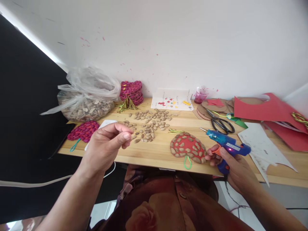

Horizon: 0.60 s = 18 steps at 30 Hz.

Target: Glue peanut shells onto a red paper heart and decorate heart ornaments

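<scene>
My right hand grips a blue hot glue gun with an orange trigger and a small lit light, its nozzle pointing left. Just left of it lies a red apple-shaped piece covered in peanuts, with a green loop at the near edge and a yellow-green tassel behind. My left hand is raised above the left part of the table, thumb and fingertips pinched together; whatever they hold, if anything, cannot be made out. Loose peanuts are spread beyond it.
A plastic bag of peanuts stands at the back left, beside a stack of purple-painted pieces. Another purple piece is at left. Black scissors, a pink cup, red card and white card occupy the right.
</scene>
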Motion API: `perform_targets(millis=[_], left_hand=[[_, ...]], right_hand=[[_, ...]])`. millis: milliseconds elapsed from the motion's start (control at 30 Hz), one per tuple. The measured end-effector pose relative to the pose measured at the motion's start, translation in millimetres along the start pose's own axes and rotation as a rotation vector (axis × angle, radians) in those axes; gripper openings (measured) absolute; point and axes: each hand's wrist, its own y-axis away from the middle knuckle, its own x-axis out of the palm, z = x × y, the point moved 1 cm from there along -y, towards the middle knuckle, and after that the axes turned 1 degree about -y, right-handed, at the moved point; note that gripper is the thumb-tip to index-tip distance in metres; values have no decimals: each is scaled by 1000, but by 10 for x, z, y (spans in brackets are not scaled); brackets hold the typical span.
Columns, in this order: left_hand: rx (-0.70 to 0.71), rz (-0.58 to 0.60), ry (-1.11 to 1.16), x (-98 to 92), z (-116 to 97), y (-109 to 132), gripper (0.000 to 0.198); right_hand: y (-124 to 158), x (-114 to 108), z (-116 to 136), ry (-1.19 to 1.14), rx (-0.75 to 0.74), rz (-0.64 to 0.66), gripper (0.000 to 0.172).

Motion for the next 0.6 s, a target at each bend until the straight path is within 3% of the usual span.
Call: perform_targets(millis=[100,233,433,600], left_hand=[[90,6,-93,-73,-1,-17,39],[47,84,-359,-108,95,-80,18],[76,5,-597,-114,219,-193,23],[48,30,-803,-73,292,-269,16]], right_hand=[[-15,-7,2,-12,20,-29,26],[-40,-33,-12,-16,19,-64,26],[-52,-70,-55,-18,45,-106,30],[-47,-55,-17,-7,68,-127,32]])
